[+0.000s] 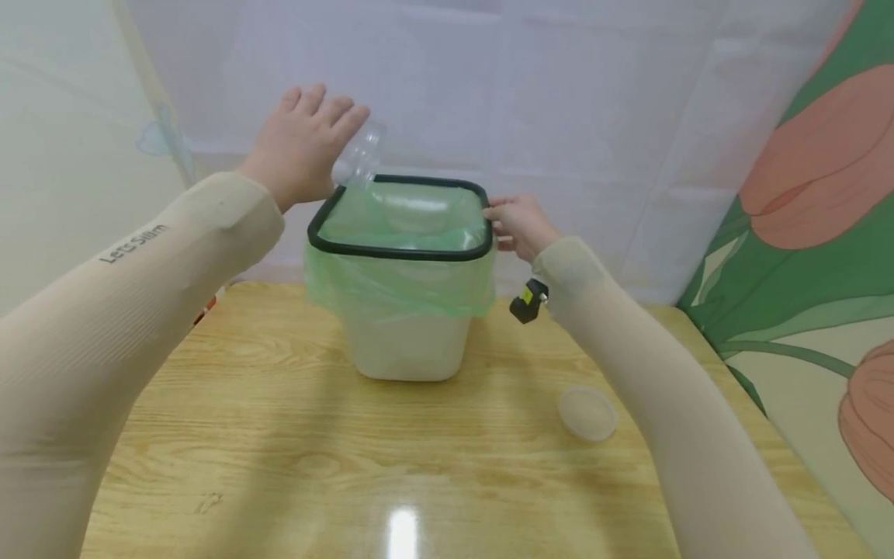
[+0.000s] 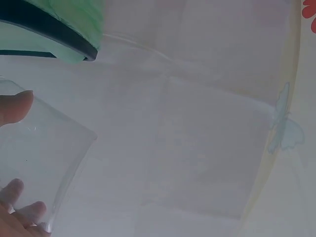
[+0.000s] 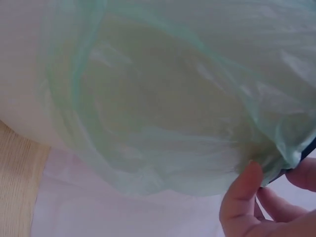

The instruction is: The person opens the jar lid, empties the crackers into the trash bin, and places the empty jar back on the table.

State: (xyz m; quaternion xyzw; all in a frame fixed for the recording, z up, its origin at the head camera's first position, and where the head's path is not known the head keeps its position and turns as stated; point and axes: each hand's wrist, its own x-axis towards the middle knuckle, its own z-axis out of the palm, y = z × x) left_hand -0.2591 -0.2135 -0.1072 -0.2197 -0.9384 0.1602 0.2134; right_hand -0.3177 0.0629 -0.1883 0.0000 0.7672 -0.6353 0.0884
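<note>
A white trash bin stands upright on the table, lined with a green plastic bag folded over its outside. A black rim ring sits around its top. My left hand holds a clear plastic container tilted above the bin's left rear edge. In the left wrist view, thumb and fingers press opposite sides of that container; I make out nothing inside it. My right hand grips the ring at the bin's right side; in the right wrist view its fingers pinch the edge over the bag.
A round translucent lid lies on the wooden table, right of the bin. Behind the table hangs a white sheet. A flower-patterned panel borders the right side. A small black device is at my right wrist.
</note>
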